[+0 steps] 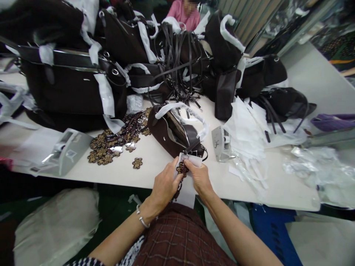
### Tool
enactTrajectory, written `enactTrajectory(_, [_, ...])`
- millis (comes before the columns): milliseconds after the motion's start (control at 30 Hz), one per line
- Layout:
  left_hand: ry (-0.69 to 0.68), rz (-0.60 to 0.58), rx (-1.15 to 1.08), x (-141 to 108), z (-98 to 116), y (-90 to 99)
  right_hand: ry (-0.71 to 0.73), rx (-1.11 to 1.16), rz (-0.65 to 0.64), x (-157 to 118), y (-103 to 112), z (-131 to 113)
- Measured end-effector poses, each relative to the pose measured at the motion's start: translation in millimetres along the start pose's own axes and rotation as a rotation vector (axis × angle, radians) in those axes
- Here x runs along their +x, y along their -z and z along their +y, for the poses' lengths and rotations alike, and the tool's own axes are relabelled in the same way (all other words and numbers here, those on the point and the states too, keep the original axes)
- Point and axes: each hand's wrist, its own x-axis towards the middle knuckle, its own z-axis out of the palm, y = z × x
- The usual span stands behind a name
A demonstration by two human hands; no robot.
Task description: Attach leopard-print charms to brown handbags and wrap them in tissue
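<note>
A dark brown handbag [163,135] lies open on the white table, its handle wrapped in white paper. At its near end, my left hand [166,181] and my right hand [199,175] are closed around a leopard-patterned flower charm [182,168] with a dark braided strand hanging down. My right thumb and fingers pinch near the charm's metal ring by the bag's strap. White paper lies under and beside the charm. More flower charms [101,147] are heaped left of the bag, and a single one [137,163] lies apart from them.
Large dark bags [74,88] and hanging straps crowd the back of the table [111,174]. Tape dispensers stand left [69,153] and right [220,144]. White sheets [245,122] and clear plastic [324,170] lie to the right. A person in pink [177,13] is behind the bags.
</note>
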Motion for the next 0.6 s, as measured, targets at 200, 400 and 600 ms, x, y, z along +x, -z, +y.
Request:
enactTrajectory(200, [-0.19,-0.086,0.403,-6,9,-17.3,0.099,-0.163,0.114,-5,-4,8])
enactTrajectory(400, [-0.221,-0.095,0.596,-3,14,-14.7,0.0,-0.052,-0.038,-13,-2,-13])
enactTrajectory(600, [-0.188,-0.136,0.391,-1,20,-5.8,-0.099,0.064,-0.131,-9,2,-22])
